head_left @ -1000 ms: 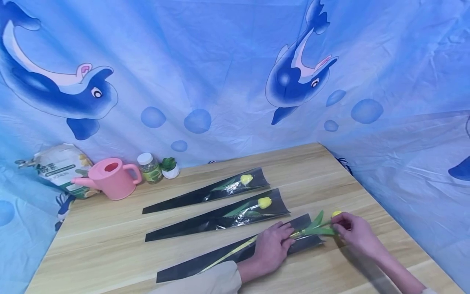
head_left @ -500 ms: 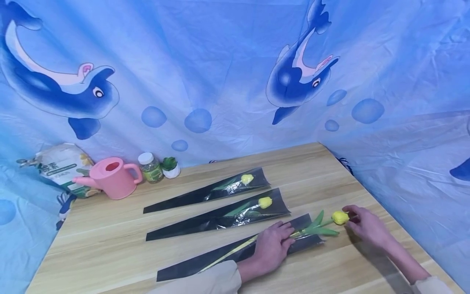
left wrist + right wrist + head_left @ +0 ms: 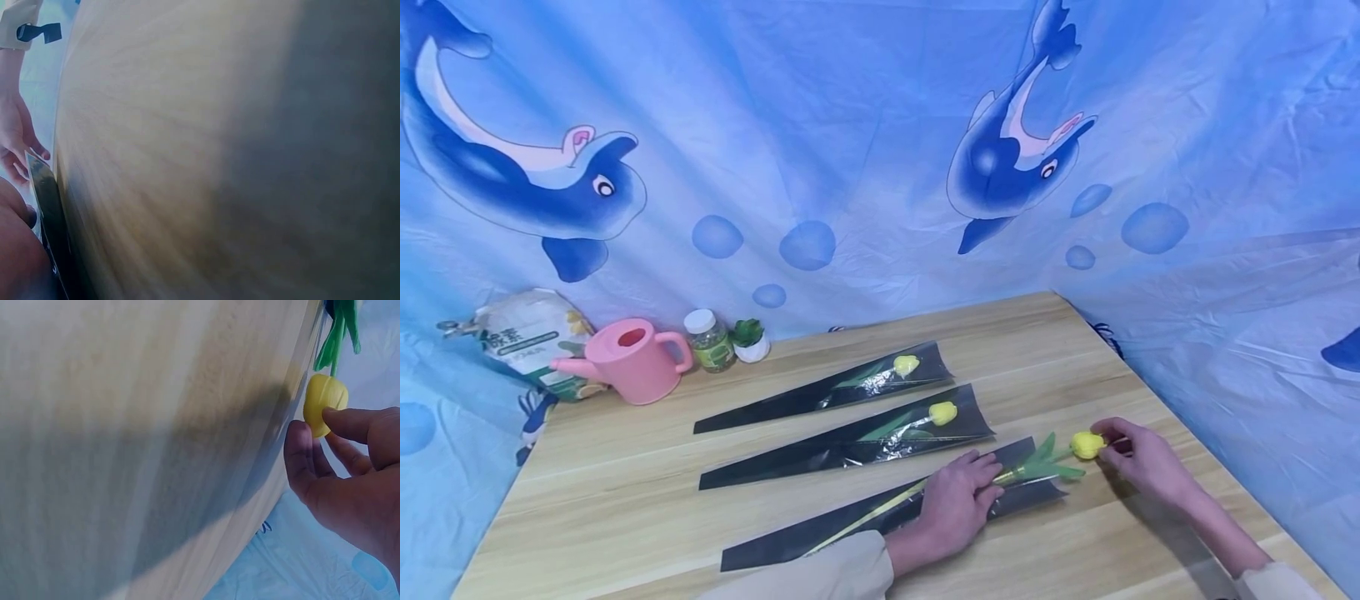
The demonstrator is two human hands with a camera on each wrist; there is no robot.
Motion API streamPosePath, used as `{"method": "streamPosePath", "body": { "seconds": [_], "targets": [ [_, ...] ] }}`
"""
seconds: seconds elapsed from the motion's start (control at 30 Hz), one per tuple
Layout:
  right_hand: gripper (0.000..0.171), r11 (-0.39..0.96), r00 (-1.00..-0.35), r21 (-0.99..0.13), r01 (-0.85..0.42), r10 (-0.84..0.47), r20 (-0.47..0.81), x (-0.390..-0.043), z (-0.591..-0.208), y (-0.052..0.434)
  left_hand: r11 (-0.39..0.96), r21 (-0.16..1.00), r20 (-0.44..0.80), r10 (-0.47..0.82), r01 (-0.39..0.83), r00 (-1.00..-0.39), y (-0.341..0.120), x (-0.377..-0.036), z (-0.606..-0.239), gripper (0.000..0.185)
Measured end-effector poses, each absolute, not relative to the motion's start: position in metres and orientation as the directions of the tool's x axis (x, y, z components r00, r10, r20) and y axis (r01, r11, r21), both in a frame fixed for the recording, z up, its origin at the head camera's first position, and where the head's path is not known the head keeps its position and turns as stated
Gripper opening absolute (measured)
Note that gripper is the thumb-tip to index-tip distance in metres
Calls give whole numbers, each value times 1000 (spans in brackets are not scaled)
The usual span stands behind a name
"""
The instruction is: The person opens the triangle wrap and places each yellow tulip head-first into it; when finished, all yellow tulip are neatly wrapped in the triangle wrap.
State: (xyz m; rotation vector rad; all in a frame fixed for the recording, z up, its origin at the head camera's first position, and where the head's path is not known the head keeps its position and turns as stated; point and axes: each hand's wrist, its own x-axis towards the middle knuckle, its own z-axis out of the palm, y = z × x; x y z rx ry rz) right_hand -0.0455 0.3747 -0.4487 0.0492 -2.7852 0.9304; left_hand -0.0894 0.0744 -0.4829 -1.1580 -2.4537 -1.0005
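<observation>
Third of three wrappings in hand, judging by the two finished sleeves (image 3: 842, 387) lying side by side further back on the bench (image 3: 625, 517), each with a yellow flower inside. Nearest the front edge, a third black sleeve (image 3: 880, 517) flat on the wood, with the tulip (image 3: 1087, 444) only partly in: stem running down inside the sleeve, leaves and yellow head poking out past the wide mouth. Left hand (image 3: 957, 500) laid palm down on the sleeve, fingers straight and together, pinning plastic and stem. Right hand (image 3: 1138, 458) at the flower head, thumb and fingertips (image 3: 340, 419) lightly pinching the bloom, the head just off the sleeve's mouth. Probably the sliding-in step, about halfway. Next move likely calls for a gentle push along the stem's line toward the narrow end, with the sleeve held fast and the leaves tucked under the clear front without creasing. Off to the far left, a pink watering can (image 3: 628, 360).
</observation>
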Motion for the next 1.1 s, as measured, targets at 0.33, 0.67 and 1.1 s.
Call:
{"method": "streamPosePath", "body": {
  "seconds": [0.33, 0.67, 1.1],
  "targets": [
    [33, 701, -995, -712, -39, 41, 94, -42, -450, 368, 444, 478, 494, 578, 758, -650, 75, -89, -484, 32],
    [35, 611, -997, -789, -58, 9, 81, -43, -449, 353, 455, 476, 492, 571, 753, -657, 77, -88, -484, 33],
    [31, 536, -995, -840, -81, -90, 38, -45, -446, 342, 451, 469, 499, 574, 760, -649, 79, -88, -482, 32]
  ]
}}
